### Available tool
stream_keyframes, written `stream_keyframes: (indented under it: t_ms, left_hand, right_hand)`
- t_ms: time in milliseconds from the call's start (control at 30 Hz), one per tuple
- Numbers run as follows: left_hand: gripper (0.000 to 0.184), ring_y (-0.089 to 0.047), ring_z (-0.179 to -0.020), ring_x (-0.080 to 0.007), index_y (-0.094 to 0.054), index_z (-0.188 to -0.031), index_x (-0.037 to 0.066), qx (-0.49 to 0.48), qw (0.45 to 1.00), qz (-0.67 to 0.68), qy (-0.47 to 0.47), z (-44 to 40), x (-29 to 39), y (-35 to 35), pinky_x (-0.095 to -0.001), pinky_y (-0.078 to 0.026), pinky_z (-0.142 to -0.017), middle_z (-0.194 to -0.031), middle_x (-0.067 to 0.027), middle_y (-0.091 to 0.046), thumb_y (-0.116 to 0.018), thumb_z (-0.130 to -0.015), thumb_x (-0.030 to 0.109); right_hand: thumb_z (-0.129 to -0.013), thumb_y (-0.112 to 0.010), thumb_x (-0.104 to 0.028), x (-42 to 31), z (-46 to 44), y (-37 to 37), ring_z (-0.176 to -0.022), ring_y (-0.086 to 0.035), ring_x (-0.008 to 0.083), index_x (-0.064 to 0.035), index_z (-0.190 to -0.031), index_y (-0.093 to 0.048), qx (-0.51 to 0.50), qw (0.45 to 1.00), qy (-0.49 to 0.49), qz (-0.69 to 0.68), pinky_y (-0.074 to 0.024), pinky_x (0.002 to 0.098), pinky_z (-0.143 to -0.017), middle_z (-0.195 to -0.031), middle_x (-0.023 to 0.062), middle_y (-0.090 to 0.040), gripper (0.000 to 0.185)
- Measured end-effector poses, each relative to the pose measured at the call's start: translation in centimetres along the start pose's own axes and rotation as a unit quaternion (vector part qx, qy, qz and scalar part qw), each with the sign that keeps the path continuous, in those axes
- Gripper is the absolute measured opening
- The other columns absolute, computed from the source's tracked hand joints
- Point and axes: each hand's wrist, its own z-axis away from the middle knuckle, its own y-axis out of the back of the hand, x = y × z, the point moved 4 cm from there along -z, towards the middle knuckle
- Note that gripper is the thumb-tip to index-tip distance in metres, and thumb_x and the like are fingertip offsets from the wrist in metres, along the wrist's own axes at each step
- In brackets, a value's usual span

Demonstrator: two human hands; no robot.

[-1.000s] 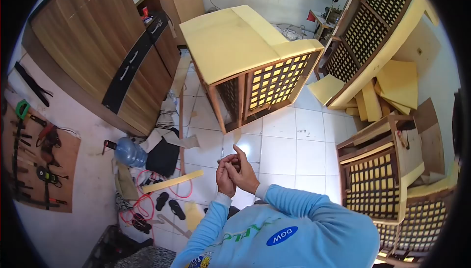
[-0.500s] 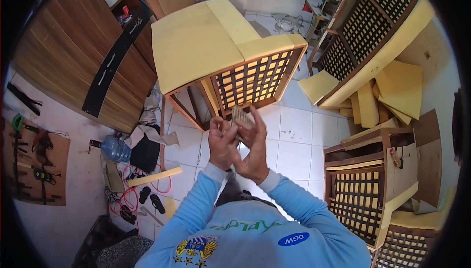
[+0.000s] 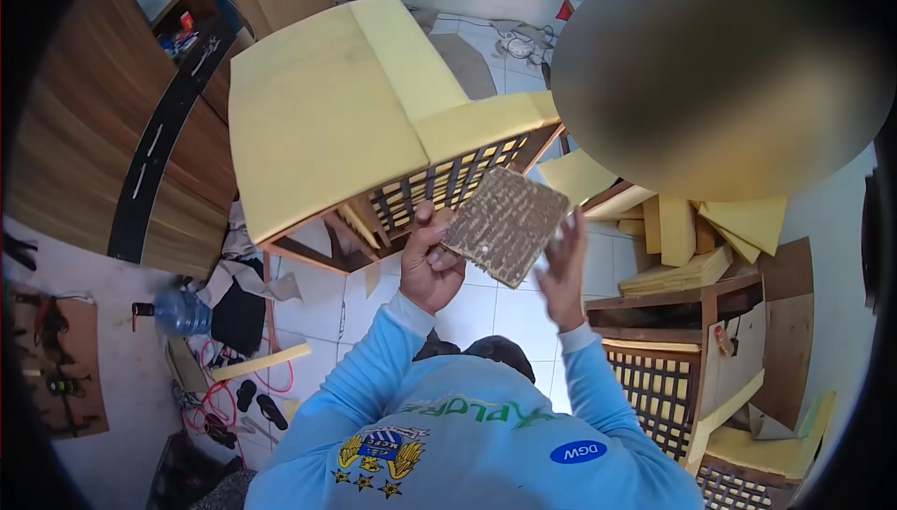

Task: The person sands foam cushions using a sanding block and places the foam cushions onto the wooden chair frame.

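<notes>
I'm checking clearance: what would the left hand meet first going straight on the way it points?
Beyond the brown square board that the left hand holds, probably the black woven webbing on the yellow foam-covered wooden frame; depth is unclear.

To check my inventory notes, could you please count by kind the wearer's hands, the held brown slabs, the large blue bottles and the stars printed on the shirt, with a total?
Left hand and right hand: 2
Held brown slab: 1
Large blue bottle: 1
Printed stars: 3
Total: 7
</notes>
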Motion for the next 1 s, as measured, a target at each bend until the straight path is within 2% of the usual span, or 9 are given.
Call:
stream_keyframes:
  t_ms: [67, 200, 333, 500, 533, 700, 800, 900, 1000]
  left_hand:
    - [0.023, -0.044, -0.058, -0.004, -0.056, -0.11, 0.016, 0.025, 0.998, 0.046, 0.032, -2.3, -1.1, 0.5, -0.0185, -0.044, -0.049, -0.085, 0.0032, -0.05, -0.056, -0.103, -0.006]
    - [0.019, -0.046, -0.059, -0.0039, -0.06, -0.114, 0.014, 0.098, 0.988, 0.086, 0.085, -6.5, -2.7, 2.5, -0.0183, -0.047, -0.051, -0.087, 0.0015, -0.053, -0.055, -0.105, -0.003]
    - [0.016, -0.049, -0.064, -0.0047, -0.063, -0.117, 0.017, 0.186, 0.975, -0.079, 0.092, -10.4, -2.9, 5.6, -0.0208, -0.048, -0.059, -0.088, 0.0039, -0.056, -0.061, -0.106, 0.005]
    - [0.03, -0.054, -0.08, -0.0106, -0.064, -0.123, 0.013, 0.268, 0.875, -0.403, 0.028, -17.2, -5.9, 8.8, -0.0297, -0.052, -0.073, -0.095, 0.0027, -0.056, -0.056, -0.115, 0.041]
    - [0.05, -0.058, -0.09, -0.013, -0.064, -0.126, 0.008, 0.263, 0.855, -0.447, -0.008, -18.4, -6.8, 9.4, -0.0347, -0.056, -0.082, -0.102, 0.0002, -0.058, -0.048, -0.115, 0.054]
    - [0.022, -0.069, -0.105, -0.0122, -0.066, -0.12, 0.006, 0.302, 0.825, -0.474, -0.059, -22.8, -12.3, 12.6, -0.0354, -0.064, -0.099, -0.115, -0.003, -0.066, -0.064, -0.113, 0.026]
    - [0.022, -0.073, -0.097, -0.0132, -0.067, -0.121, 0.005, 0.351, 0.811, -0.458, -0.1, -24.2, -14.5, 13.1, -0.0323, -0.065, -0.091, -0.11, -0.0054, -0.073, -0.068, -0.11, 0.023]
    - [0.026, -0.075, -0.097, -0.0151, -0.067, -0.123, 0.003, 0.384, 0.805, -0.431, -0.136, -25.6, -16.1, 12.4, -0.0326, -0.065, -0.09, -0.112, -0.0077, -0.076, -0.067, -0.111, 0.027]
    - [0.031, -0.076, -0.097, -0.0165, -0.068, -0.125, 0.002, 0.39, 0.8, -0.424, -0.168, -27.1, -15.0, 12.2, -0.0342, -0.066, -0.091, -0.113, -0.0091, -0.076, -0.067, -0.111, 0.03]
  right_hand:
    - [-0.072, -0.094, -0.01, 0.3, -1.9, -2.2, -0.162, -0.028, 0.0426, -0.0074, -0.173, -0.005, -0.003, 0.991, 0.043, 0.126, -0.0268, 0.0517, -0.132, -0.175, 0.0262, -0.019, 0.134]
    - [-0.066, -0.099, -0.003, 1.1, -9.6, 0.9, -0.157, -0.035, 0.0447, -0.004, -0.163, -0.032, 0.111, 0.908, 0.206, 0.348, -0.0309, 0.0498, -0.13, -0.17, 0.0273, -0.031, 0.117]
    - [-0.083, -0.087, 0.007, 5.9, -16.1, 6.6, -0.13, -0.064, 0.0264, -0.0065, -0.125, -0.052, 0.003, 0.997, 0.045, -0.057, -0.0486, 0.0381, -0.114, -0.13, 0.015, -0.068, 0.056]
    - [-0.093, -0.085, -0.003, 11.5, -21.4, 12.5, -0.093, -0.063, 0.0134, -0.0058, -0.122, -0.048, 0.0, 0.991, -0.121, -0.051, -0.0548, 0.0283, -0.08, -0.1, 0.0024, -0.056, 0.047]
    - [-0.092, -0.087, -0.007, 12.1, -22.6, 13.0, -0.095, -0.063, 0.0145, -0.0048, -0.122, -0.048, 0.008, 0.989, -0.146, -0.035, -0.0557, 0.0289, -0.082, -0.101, 0.0037, -0.058, 0.049]
    - [-0.085, -0.095, -0.023, 15.8, -27.2, 17.8, -0.12, -0.067, 0.0352, 0.0041, -0.142, -0.049, -0.073, 0.974, -0.185, 0.11, -0.0572, 0.0429, -0.098, -0.136, 0.0234, -0.06, 0.078]
    - [-0.076, -0.099, -0.033, 12.4, -30.9, 18.6, -0.14, -0.052, 0.0495, -0.0012, -0.156, -0.048, -0.231, 0.902, 0.172, 0.322, -0.0452, 0.0553, -0.116, -0.155, 0.0319, -0.046, 0.1]
    - [-0.068, -0.099, -0.044, 14.1, -33.6, 17.7, -0.151, -0.036, 0.0537, -0.0124, -0.158, -0.052, -0.476, 0.817, 0.154, 0.285, -0.0306, 0.061, -0.126, -0.161, 0.0322, -0.04, 0.107]
    - [-0.069, -0.096, -0.046, 16.1, -36.4, 15.8, -0.151, -0.034, 0.0557, -0.0212, -0.154, -0.058, -0.501, 0.79, 0.214, 0.279, -0.0278, 0.0645, -0.125, -0.163, 0.0299, -0.038, 0.097]
